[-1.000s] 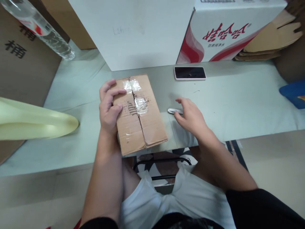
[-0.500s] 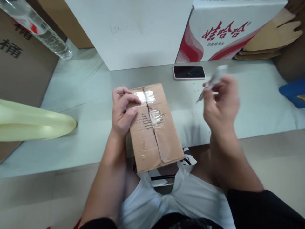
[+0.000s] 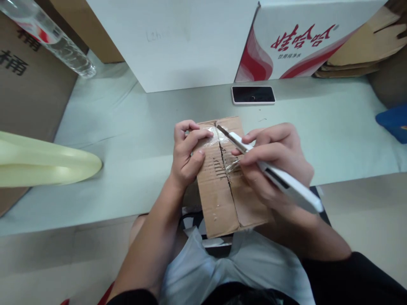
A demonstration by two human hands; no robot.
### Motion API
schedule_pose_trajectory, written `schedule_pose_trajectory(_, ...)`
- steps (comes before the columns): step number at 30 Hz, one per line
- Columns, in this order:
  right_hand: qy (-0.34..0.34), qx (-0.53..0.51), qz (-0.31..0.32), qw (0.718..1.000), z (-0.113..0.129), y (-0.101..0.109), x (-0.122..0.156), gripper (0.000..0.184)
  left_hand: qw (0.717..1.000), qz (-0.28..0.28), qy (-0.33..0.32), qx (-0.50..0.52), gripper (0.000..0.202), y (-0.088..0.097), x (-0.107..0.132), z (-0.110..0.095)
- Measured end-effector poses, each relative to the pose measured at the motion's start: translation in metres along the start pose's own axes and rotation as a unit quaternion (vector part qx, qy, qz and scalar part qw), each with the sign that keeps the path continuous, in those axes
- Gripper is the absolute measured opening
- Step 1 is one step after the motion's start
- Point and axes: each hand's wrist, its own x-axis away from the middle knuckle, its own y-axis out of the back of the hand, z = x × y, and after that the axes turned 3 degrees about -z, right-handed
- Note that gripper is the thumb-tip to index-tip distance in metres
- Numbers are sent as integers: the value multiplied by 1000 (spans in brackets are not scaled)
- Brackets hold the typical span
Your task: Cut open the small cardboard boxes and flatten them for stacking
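Observation:
A small brown cardboard box (image 3: 216, 207) overhangs the table's front edge above my lap. Clear tape (image 3: 211, 134) lies across the upper end of its centre seam, and another bit of tape sits lower down. My left hand (image 3: 190, 152) grips the box's upper left side, fingertips on the tape. In my right hand (image 3: 276, 156) is a white utility knife (image 3: 292, 186), its blade out and pointing at the taped upper end of the seam. Whether the blade tip touches the tape I cannot tell. My right hand hides the box's right side.
A phone (image 3: 253, 95) lies behind the box, before a large white carton (image 3: 190, 46) and a red-and-white carton (image 3: 295, 42). At left are a pale yellow curved object (image 3: 47, 163) and a water bottle (image 3: 63, 46). A blue container (image 3: 394, 123) stands at right.
My right hand has brought the utility knife left and down, over the box's seam. My left hand and the box have shifted to the right.

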Motion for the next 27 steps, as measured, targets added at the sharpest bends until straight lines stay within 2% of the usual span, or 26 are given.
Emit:
schedule_pose_trajectory(6,-31,10,60,998,0,-7,3,15,1000,-16,-10,24,39,-4,1,3)
schedule_pose_trajectory(10,-57,32,48,997,0,-7,5,16,1000,-6,0,1,45,-4,2,4)
schedule_pose_trajectory(13,-51,36,37,997,1,-8,5,16,1000,1,17,-10,48,-4,3,5)
schedule_pose_trajectory(21,-38,59,57,996,-3,-8,6,15,1000,-4,15,-5,39,-5,2,5)
schedule_pose_trajectory(27,-49,66,72,994,-3,-8,6,17,999,-28,-15,24,34,-7,2,3)
